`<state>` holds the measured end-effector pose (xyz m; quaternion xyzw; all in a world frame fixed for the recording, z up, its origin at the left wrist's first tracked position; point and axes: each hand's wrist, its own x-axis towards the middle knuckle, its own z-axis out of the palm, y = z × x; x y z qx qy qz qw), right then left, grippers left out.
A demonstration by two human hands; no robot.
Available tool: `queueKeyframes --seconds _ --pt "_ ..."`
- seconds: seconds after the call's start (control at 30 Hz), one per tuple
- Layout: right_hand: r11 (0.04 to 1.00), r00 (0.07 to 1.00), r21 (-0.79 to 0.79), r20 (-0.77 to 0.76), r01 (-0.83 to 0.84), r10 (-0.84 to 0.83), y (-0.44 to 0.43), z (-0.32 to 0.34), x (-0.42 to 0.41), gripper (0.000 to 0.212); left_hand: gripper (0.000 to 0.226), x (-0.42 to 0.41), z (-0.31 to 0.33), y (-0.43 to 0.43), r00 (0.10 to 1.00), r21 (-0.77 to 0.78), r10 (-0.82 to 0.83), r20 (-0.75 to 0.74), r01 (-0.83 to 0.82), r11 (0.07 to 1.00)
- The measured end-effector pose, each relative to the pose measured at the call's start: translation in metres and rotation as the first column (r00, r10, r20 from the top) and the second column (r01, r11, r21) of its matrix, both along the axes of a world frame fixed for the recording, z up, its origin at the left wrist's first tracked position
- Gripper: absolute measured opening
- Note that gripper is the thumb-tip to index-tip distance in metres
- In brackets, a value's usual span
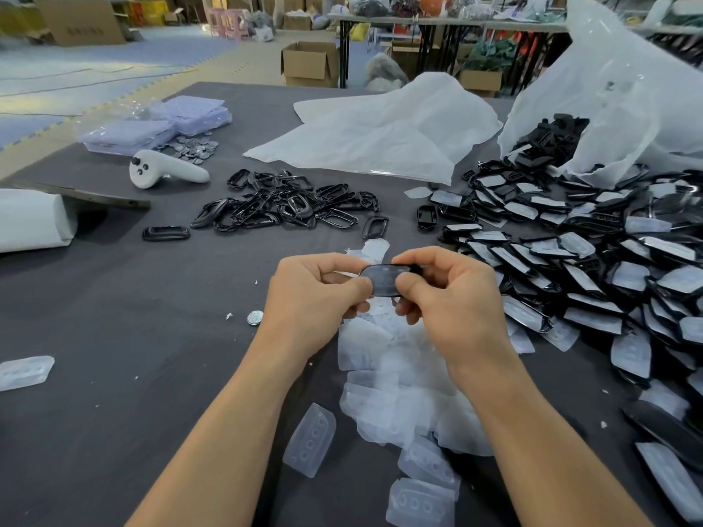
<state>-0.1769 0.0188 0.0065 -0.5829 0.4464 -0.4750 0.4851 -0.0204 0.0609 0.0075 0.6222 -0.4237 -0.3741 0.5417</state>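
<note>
A person stands at a table with a dark grey cloth [114,431] on it. Both hands are up just above the cloth, in the middle. The left hand [315,298] and the right hand [450,298] hold one small black oval plastic piece [382,281] between them. The left hand pinches its left end with curled fingers and thumb. The right hand pinches its right end the same way, with the thumb on the front. The piece is in the air, not on the cloth.

From the hands, at six o'clock, is a heap of thin clear plastic covers [384,382]. It lies right under the wrists. At twelve o'clock, a little way off, is a pile of shiny black plastic frames [285,203]. At three o'clock is a big spread of black pieces with clear covers on them [570,268], very near the right hand. They spill out of a large clear plastic bag [608,89] at two o'clock. A flat white plastic bag [380,135] lies far off at twelve o'clock.

At nine o'clock, near the left hand, is one small round silver disc [255,317]. At ten o'clock, well apart, is a white game controller [167,171]. Just behind the controller is a little heap of silver discs [194,146], beside some pale purple plastic packs [159,123].
</note>
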Motion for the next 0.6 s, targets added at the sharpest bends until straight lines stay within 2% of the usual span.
queueKeyframes --seconds 0.13,0.23,0.37,0.47,0.6 --pt "1.000 0.999 0.003 -0.041 -0.007 0.007 0.000 -0.005 0.001 0.036 0.032 -0.004 -0.001 0.002 0.986 0.004 0.101 0.129 -0.103 0.995" --pt "1.000 0.997 -0.011 -0.074 0.013 -0.014 0.000 -0.007 0.002 0.034 0.024 -0.008 0.001 0.004 0.983 0.001 0.113 0.144 -0.115 0.993" --pt "0.999 0.994 -0.036 -0.105 0.013 -0.016 0.002 -0.008 0.006 0.032 0.015 -0.010 -0.001 0.009 0.921 -0.037 0.111 0.373 -0.105 0.994" --pt "0.998 0.995 -0.054 -0.097 0.012 -0.018 0.004 -0.007 0.005 0.022 0.020 -0.008 -0.003 0.010 0.942 -0.064 0.112 0.318 -0.096 0.993" --pt "0.999 0.992 -0.022 -0.121 0.025 -0.027 0.007 -0.007 0.003 0.024 0.022 -0.006 -0.008 0.009 0.953 -0.078 0.117 0.281 -0.099 0.992"
